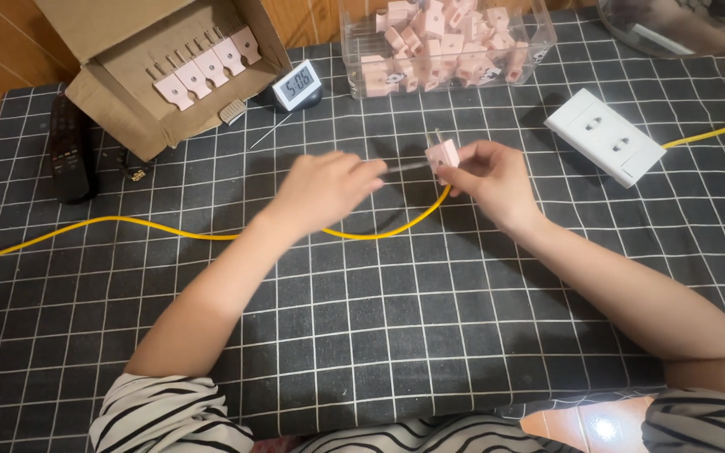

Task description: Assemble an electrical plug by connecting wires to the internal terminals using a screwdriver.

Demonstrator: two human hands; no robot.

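My right hand (490,178) holds a small pink plug (442,155) with its metal prongs pointing up. A yellow cable (169,228) runs from the plug in a loop across the table to the left edge. My left hand (322,190) is closed around a thin metal tool (404,167), blurred, whose tip points at the plug's side. Both hands hover a little above the dark checked cloth (379,319) at the table's middle.
A cardboard box (127,109) holding a row of pink plugs (203,65) sits at the back left. A clear tub (446,42) with several pink plugs stands behind. A small digital clock (297,85), a black remote (69,151) and a white socket block (604,134) lie around.
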